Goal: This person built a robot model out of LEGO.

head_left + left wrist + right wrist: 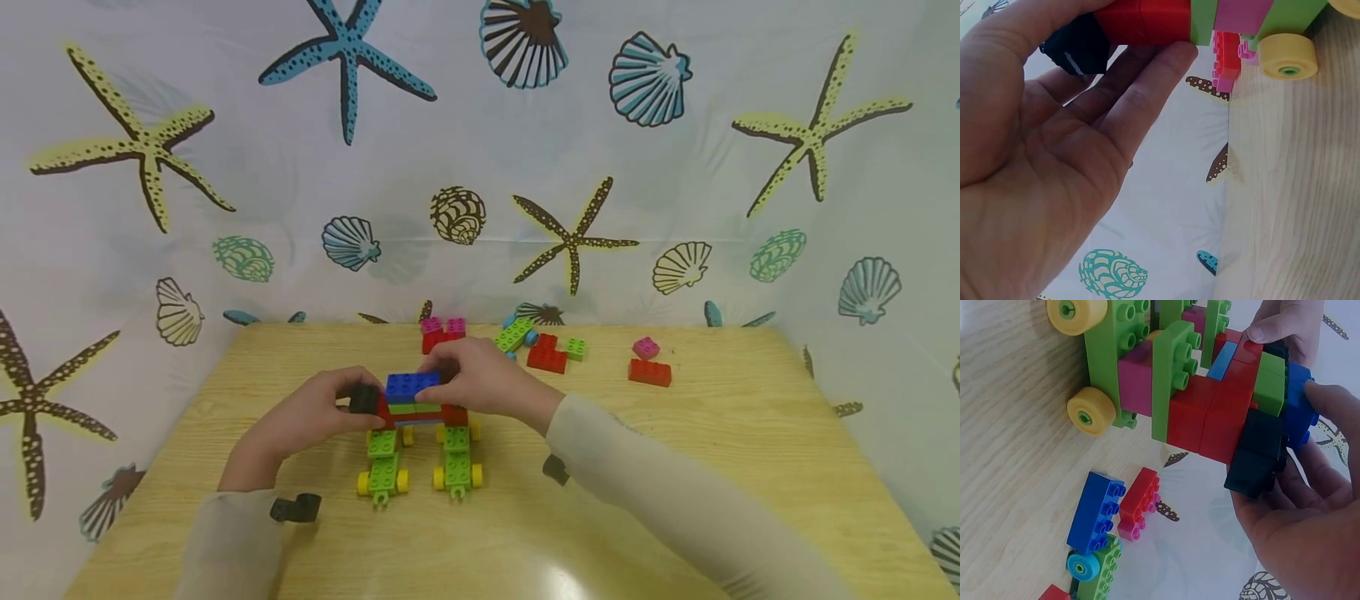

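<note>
A toy brick build with two green wheeled bases (457, 471) on yellow wheels stands on the table. It rises through pink, green and red bricks (1229, 415) to a blue brick (411, 387) on top. My right hand (483, 379) grips the blue brick, thumb at the near side and fingers behind, as the right wrist view also shows. At the left end my left hand (318, 406) holds the build by its red bricks (1144, 22), beside a black brick (364, 399). Another black brick (1257, 453) sits at the right end, under my right hand.
Behind the build lie red and pink bricks (442, 340), a green wheeled base (514, 335) with blue wheels, a red brick (547, 359) and a small green brick (575, 348). Farther right are a red brick (649, 372) and a pink brick (646, 347). A patterned cloth (480, 275) hangs behind the table.
</note>
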`<state>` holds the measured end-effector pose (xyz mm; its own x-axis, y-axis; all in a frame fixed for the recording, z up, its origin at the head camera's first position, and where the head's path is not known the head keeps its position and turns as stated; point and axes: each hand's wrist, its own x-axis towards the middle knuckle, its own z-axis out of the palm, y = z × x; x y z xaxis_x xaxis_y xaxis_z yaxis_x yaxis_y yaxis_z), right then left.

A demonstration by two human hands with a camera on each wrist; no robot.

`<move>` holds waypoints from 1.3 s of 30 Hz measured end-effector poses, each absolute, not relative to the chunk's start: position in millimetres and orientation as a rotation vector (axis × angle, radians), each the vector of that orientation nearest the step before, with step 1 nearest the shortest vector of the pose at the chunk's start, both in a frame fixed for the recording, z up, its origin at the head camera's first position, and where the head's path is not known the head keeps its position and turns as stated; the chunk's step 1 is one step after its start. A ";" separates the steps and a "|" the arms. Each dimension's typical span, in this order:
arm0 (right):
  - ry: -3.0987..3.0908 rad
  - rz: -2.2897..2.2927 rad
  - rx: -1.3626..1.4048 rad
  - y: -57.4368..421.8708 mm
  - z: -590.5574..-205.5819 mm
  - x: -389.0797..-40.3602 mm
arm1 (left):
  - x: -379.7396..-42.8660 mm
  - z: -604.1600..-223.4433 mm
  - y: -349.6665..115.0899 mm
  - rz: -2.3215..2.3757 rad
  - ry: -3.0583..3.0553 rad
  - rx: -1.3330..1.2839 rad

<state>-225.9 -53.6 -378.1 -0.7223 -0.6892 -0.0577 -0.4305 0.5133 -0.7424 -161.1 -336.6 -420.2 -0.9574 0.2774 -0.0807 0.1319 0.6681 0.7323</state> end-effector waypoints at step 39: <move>2.304 -1.210 -0.821 -22.0 -389.9 -265.3 | -160.6 -421.9 -343.4 1.149 2.707 0.387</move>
